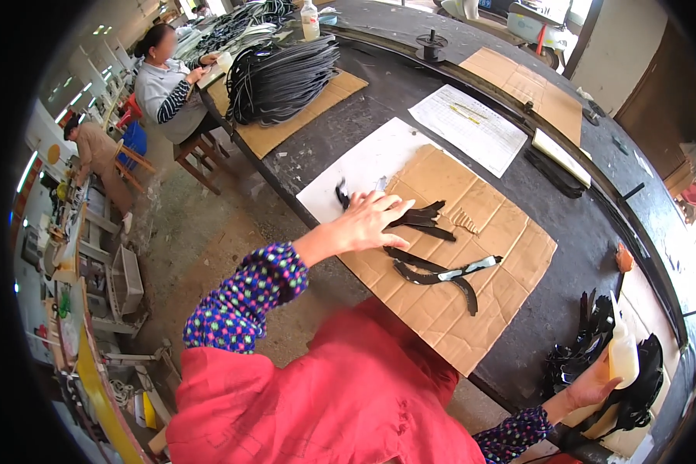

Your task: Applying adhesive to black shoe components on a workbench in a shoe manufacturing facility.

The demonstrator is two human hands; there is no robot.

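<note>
Fingers spread, my left hand (367, 220) lies over a bunch of black strips (419, 218) at the near-left side of a cardboard sheet (510, 247). Whether it presses on the strips or hovers just above them, I cannot tell. To its right, on the same cardboard, curved black strips (421, 272) lie crossed, one with a whitish patch (470, 267). At the lower right my right hand (591, 383) is closed around a pale translucent squeeze bottle (625, 352) with a narrow tip. Piles of black pieces (580, 340) flank that bottle.
A white sheet (336, 166) lies under the cardboard; a printed paper (472, 127) with yellow items is farther off. A big bundle of black strips (282, 77) stands far left. A raised rail (510, 108) curves along the table. A person (170, 85) sits at the far left edge.
</note>
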